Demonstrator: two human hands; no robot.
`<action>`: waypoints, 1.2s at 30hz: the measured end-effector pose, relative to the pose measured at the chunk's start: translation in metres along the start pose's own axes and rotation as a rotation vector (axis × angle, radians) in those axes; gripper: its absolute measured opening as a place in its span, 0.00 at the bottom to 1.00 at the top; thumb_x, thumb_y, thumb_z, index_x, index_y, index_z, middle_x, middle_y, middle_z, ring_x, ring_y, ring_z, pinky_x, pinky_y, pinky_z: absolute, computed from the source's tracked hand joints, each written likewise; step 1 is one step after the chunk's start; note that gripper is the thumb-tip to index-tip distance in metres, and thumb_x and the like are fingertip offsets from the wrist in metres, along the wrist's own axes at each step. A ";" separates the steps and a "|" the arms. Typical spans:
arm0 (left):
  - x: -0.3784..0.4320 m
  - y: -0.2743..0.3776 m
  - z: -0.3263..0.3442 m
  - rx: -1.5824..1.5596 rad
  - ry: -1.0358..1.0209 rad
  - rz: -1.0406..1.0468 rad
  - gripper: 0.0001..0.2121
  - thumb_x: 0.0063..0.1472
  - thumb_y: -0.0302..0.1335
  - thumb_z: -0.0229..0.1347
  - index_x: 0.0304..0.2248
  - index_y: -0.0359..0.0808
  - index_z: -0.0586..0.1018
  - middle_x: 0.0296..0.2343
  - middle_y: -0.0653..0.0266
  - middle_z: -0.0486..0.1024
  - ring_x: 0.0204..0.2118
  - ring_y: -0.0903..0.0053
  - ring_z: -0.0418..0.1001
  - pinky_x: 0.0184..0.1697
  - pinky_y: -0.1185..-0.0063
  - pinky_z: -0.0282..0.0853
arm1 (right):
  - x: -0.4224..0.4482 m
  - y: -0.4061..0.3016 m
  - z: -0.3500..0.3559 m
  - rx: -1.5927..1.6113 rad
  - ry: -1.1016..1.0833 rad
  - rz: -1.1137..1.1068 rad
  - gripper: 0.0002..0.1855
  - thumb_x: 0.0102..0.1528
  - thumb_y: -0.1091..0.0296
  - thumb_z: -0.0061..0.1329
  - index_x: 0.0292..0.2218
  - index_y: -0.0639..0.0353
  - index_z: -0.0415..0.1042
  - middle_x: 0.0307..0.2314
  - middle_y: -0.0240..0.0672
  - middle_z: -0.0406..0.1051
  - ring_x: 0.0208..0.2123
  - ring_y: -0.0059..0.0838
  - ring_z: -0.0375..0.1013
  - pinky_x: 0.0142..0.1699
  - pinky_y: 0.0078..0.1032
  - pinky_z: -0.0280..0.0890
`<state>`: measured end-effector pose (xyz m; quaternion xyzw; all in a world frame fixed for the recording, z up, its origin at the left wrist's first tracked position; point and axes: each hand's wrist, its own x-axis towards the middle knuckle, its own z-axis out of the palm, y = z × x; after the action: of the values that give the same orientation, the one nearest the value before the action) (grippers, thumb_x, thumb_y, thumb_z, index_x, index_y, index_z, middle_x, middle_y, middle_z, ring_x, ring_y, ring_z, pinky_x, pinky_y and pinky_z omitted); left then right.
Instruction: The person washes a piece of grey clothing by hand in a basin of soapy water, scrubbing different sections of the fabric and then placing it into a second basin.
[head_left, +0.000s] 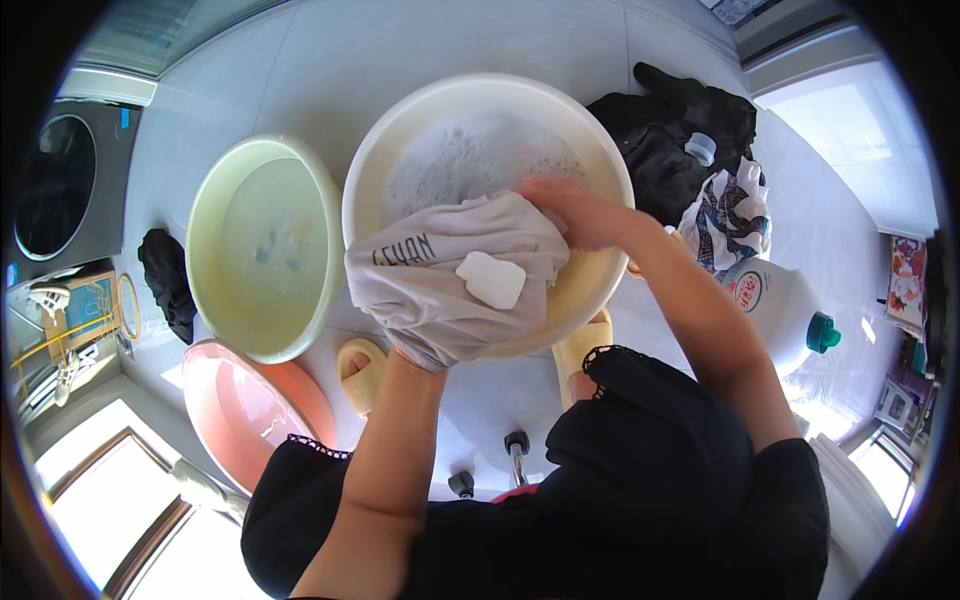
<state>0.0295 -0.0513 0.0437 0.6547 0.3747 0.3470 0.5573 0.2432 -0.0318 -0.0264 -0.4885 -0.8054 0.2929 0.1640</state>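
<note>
A wet light grey garment with dark lettering is draped over the near rim of a cream plastic basin. My left forearm runs in under the garment, and the cloth hides my left hand. At the garment's upper right edge, my right hand grips the fabric, its fingertips blurred above the suds. On top of the cloth lies a flat white bottle-shaped piece; I cannot tell whether it is soap. Foamy water fills the basin's lower part.
A pale green basin of water stands left, and a pink basin tilts below it. Black clothing, a patterned cloth and a large white detergent bottle lie right. Yellow slippers are on my feet.
</note>
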 end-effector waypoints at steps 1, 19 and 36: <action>-0.001 0.002 -0.003 0.041 -0.022 -0.015 0.19 0.50 0.31 0.53 0.43 0.37 0.67 0.39 0.65 0.68 0.43 0.75 0.66 0.47 0.80 0.60 | -0.002 0.004 0.011 -0.095 -0.043 -0.070 0.25 0.39 0.73 0.51 0.42 0.51 0.66 0.45 0.36 0.60 0.51 0.38 0.53 0.51 0.31 0.55; 0.009 -0.024 0.029 -1.433 0.183 -0.257 0.26 0.51 0.44 0.49 0.47 0.40 0.62 0.43 0.65 0.65 0.47 0.74 0.63 0.49 0.76 0.57 | 0.016 -0.101 -0.002 -0.026 0.452 -0.138 0.17 0.47 0.56 0.49 0.30 0.62 0.66 0.33 0.44 0.67 0.32 0.43 0.68 0.36 0.31 0.64; -0.003 -0.036 0.041 -1.424 0.281 -0.312 0.22 0.57 0.42 0.39 0.45 0.36 0.62 0.43 0.57 0.63 0.47 0.68 0.61 0.51 0.71 0.57 | 0.038 -0.074 -0.014 -0.142 0.549 0.207 0.11 0.44 0.60 0.48 0.20 0.55 0.63 0.16 0.35 0.64 0.18 0.37 0.67 0.22 0.29 0.62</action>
<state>0.0604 -0.0694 0.0020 0.0232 0.2155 0.5031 0.8366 0.1822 -0.0203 0.0304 -0.6389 -0.6955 0.1082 0.3103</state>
